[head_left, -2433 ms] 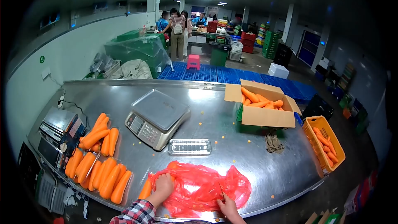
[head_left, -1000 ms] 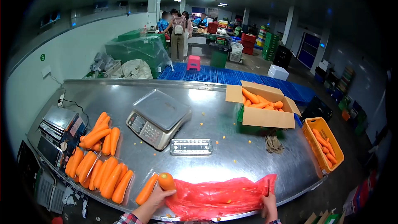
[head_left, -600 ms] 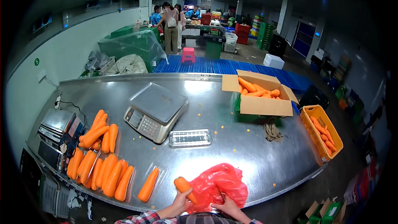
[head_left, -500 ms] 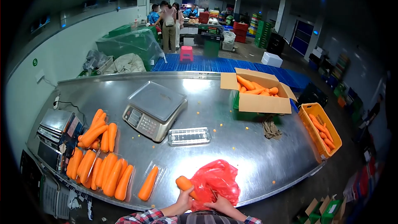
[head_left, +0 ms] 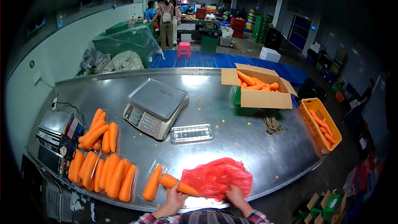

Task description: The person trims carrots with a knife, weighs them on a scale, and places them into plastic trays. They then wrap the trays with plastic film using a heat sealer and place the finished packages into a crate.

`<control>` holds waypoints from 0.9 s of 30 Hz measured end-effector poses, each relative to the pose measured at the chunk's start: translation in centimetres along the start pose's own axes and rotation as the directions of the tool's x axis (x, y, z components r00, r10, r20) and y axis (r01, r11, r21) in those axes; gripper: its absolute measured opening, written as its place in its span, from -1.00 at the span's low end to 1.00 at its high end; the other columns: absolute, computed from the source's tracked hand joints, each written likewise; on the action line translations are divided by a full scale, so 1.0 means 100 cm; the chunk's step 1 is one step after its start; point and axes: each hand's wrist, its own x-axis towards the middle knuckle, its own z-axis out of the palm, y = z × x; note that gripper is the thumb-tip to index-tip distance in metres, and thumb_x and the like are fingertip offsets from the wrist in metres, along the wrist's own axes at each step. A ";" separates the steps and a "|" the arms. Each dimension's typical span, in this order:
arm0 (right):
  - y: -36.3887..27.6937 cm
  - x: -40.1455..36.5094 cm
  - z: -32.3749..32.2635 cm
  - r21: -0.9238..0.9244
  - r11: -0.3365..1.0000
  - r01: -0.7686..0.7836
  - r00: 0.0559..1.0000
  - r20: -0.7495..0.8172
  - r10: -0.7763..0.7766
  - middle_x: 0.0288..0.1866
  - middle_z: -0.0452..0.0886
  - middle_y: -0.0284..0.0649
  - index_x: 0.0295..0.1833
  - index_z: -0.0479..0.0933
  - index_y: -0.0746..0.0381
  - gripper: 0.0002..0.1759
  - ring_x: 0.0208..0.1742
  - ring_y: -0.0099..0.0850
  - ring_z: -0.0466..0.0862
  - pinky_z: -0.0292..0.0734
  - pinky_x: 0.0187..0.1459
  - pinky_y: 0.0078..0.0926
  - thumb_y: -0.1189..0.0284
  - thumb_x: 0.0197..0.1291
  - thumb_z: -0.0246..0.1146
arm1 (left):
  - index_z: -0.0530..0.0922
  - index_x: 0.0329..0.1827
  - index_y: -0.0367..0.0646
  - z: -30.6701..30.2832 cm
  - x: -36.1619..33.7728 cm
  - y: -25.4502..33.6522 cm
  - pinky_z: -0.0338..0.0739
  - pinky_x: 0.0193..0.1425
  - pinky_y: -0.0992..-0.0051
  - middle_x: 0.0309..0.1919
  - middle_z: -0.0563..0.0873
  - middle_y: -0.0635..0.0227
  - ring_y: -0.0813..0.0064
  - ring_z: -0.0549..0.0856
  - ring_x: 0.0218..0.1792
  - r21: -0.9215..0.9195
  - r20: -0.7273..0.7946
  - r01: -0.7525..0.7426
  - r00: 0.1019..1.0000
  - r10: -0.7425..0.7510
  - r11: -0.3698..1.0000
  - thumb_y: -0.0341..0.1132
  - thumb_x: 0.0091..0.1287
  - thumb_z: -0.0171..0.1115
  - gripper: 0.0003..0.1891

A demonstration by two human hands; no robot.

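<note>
My left hand (head_left: 174, 200) is closed around a large carrot (head_left: 186, 189), which lies slantwise with its thick end to the left and its tip by a red plastic bag (head_left: 215, 176). On the bag's lower right side my right hand (head_left: 236, 196) is closed, its fingers gripping the crumpled film. Just left of the held carrot, a single carrot (head_left: 152, 182) rests in a clear plastic tray (head_left: 165, 169). Further left stand several clear trays filled with carrots (head_left: 110, 176).
A digital scale (head_left: 155, 108) stands mid-table beside a clear tray (head_left: 192, 134). Behind to the right are a cardboard box of carrots (head_left: 265, 98), a brown cloth (head_left: 272, 125) and an orange crate (head_left: 304, 114). A machine (head_left: 56, 132) sits at the left edge. Several people work far back.
My left hand has moved left, drawing the carrot away from the red bag. My right hand has shifted right with the bag, which now lies flatter and more spread out.
</note>
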 end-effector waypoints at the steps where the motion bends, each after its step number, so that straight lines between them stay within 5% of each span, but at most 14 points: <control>1: 0.009 0.000 -0.014 0.086 0.995 -0.056 0.995 -0.073 0.063 -0.30 0.61 0.16 -0.21 0.52 0.41 -0.73 -0.22 0.00 0.64 0.53 -0.18 -0.09 0.44 0.01 0.13 | 0.31 0.12 0.05 0.002 -0.007 0.009 0.33 0.17 -0.21 0.04 0.50 0.28 0.17 0.48 0.16 0.046 -0.020 -0.054 0.998 0.054 0.998 -0.21 0.28 0.21 -0.61; 3: 0.026 -0.006 -0.053 0.104 0.978 -0.179 0.957 -0.214 0.197 -0.31 0.61 0.16 -0.23 0.49 0.45 -0.76 -0.28 -0.02 0.65 0.54 -0.27 -0.16 0.53 -0.03 0.11 | 0.28 0.13 0.08 0.008 -0.023 0.027 0.32 0.19 -0.21 -0.02 0.49 0.31 0.21 0.50 0.09 0.144 -0.053 -0.155 0.985 0.164 0.977 -0.27 0.27 0.21 -0.60; 5: 0.083 -0.008 -0.078 0.364 0.922 -0.136 0.871 -0.400 0.286 -0.53 0.53 -0.14 -0.19 0.46 0.41 -0.75 -0.54 -0.26 0.57 0.50 -0.49 -0.33 0.57 -0.04 0.05 | 0.26 0.13 0.09 0.003 -0.020 0.033 0.33 0.18 -0.19 -0.07 0.46 0.35 0.27 0.51 0.03 0.148 -0.062 -0.124 0.989 0.134 0.981 -0.35 0.27 0.19 -0.59; 8: 0.157 -0.039 -0.109 0.835 0.506 0.217 0.737 -0.480 0.475 -0.55 0.51 -0.32 -0.07 0.48 0.25 -0.74 -0.75 -0.58 0.42 0.31 -0.77 -0.58 0.59 0.15 -0.03 | 0.26 0.14 0.09 0.019 -0.025 0.033 0.33 0.18 -0.17 -0.06 0.47 0.35 0.29 0.50 0.06 0.161 -0.038 -0.057 0.997 0.064 0.985 -0.36 0.28 0.17 -0.60; 9: 0.154 -0.056 -0.119 0.868 0.402 0.291 0.635 -0.489 0.598 -0.52 0.55 -0.33 0.00 0.49 0.21 -0.76 -0.75 -0.58 0.43 0.31 -0.76 -0.62 0.46 0.23 0.06 | 0.25 0.14 0.07 0.019 -0.017 0.031 0.35 0.18 -0.13 -0.04 0.46 0.35 0.29 0.48 0.08 0.160 0.027 -0.062 0.998 0.058 0.985 -0.37 0.28 0.17 -0.59; 10: 0.177 -0.080 -0.125 0.855 0.310 0.415 0.717 -0.517 0.467 -0.48 0.56 -0.31 0.09 0.43 0.20 -0.70 -0.67 -0.48 0.50 0.46 -0.68 -0.50 0.36 0.28 0.06 | 0.25 0.15 0.05 0.015 -0.007 0.026 0.36 0.18 -0.10 -0.01 0.45 0.36 0.29 0.47 0.10 0.178 0.093 -0.048 0.995 0.032 0.983 -0.37 0.28 0.18 -0.58; 11: 0.157 -0.089 -0.128 0.786 0.260 0.560 0.570 -0.594 0.567 -0.23 0.63 -0.17 0.17 0.40 0.21 -0.61 -0.40 -0.38 0.64 0.60 -0.44 -0.40 0.32 0.26 0.10 | 0.24 0.15 0.04 0.012 -0.002 0.019 0.38 0.18 -0.06 0.01 0.44 0.37 0.29 0.46 0.12 0.230 0.164 -0.002 0.986 -0.036 0.973 -0.38 0.27 0.18 -0.57; 12: 0.233 -0.116 -0.114 0.838 0.297 0.458 0.531 -0.526 0.664 -0.05 0.60 -0.08 0.18 0.41 0.22 -0.59 -0.18 -0.29 0.65 0.62 -0.25 -0.31 0.34 0.23 0.13 | 0.31 0.10 0.00 0.026 -0.005 0.016 0.38 0.18 -0.06 -0.03 0.49 0.34 0.28 0.50 0.08 0.254 0.152 0.005 0.987 -0.045 0.967 -0.33 0.28 0.20 -0.63; 13: 0.268 -0.138 -0.098 0.836 0.364 0.410 0.374 -0.518 0.769 -0.09 0.62 -0.10 0.16 0.43 0.21 -0.58 -0.21 -0.28 0.66 0.62 -0.28 -0.31 0.35 0.19 0.15 | 0.33 0.10 -0.03 0.022 0.002 0.011 0.39 0.18 -0.07 -0.04 0.51 0.32 0.27 0.51 0.06 0.261 0.178 0.054 0.979 -0.103 0.964 -0.30 0.28 0.21 -0.64; 15: 0.289 -0.173 -0.081 0.879 0.476 -0.039 0.027 -0.475 0.879 -0.42 0.58 -0.23 0.03 0.47 0.18 -0.68 -0.51 -0.38 0.57 0.60 -0.45 -0.31 0.38 0.14 0.13 | 0.37 0.08 -0.08 0.016 0.029 0.006 0.39 0.18 -0.07 -0.06 0.55 0.29 0.24 0.53 0.03 0.290 0.213 0.154 0.952 -0.221 0.945 -0.24 0.28 0.22 -0.64; 16: 0.310 -0.181 -0.066 0.926 0.281 0.253 -0.008 -0.289 0.957 -0.57 0.45 -0.31 -0.16 0.45 0.17 -0.84 -0.66 -0.46 0.45 0.54 -0.61 -0.36 0.46 0.10 0.12 | 0.43 0.05 -0.18 0.027 0.027 0.004 0.41 0.19 -0.03 -0.09 0.59 0.21 0.22 0.56 0.01 0.373 0.219 0.116 0.953 -0.210 0.920 -0.15 0.30 0.20 -0.63; 20: 0.378 -0.184 -0.008 0.894 0.371 0.253 -0.246 -0.311 0.918 -0.58 0.48 -0.29 -0.08 0.47 0.21 -0.73 -0.76 -0.48 0.43 0.39 -0.79 -0.45 0.58 0.07 0.04 | 0.48 0.04 -0.17 0.048 0.046 -0.007 0.39 0.17 0.04 -0.01 0.57 0.17 0.21 0.52 0.10 0.570 0.215 0.110 0.937 -0.277 0.815 -0.04 0.27 0.22 -0.57; 23: 0.374 -0.184 -0.006 0.910 0.250 0.331 -0.326 -0.139 0.935 -0.58 0.52 -0.22 0.10 0.47 0.18 -0.57 -0.76 -0.40 0.47 0.39 -0.77 -0.36 0.56 0.06 0.05 | 0.49 0.02 -0.10 0.063 0.050 -0.010 0.41 0.14 0.04 0.00 0.58 0.22 0.27 0.53 0.09 0.644 0.165 0.146 0.932 -0.323 0.751 -0.01 0.24 0.25 -0.58; 27: 0.419 -0.170 0.013 0.992 0.127 -0.011 -0.299 -0.125 0.946 -0.62 0.52 -0.16 0.05 0.45 0.16 -0.63 -0.73 -0.31 0.51 0.42 -0.75 -0.31 0.52 0.08 0.05 | 0.47 0.10 -0.12 0.084 0.054 -0.039 0.43 0.21 0.04 0.07 0.58 0.12 0.25 0.56 0.10 0.738 0.127 0.207 0.892 -0.434 0.643 0.02 0.26 0.21 -0.52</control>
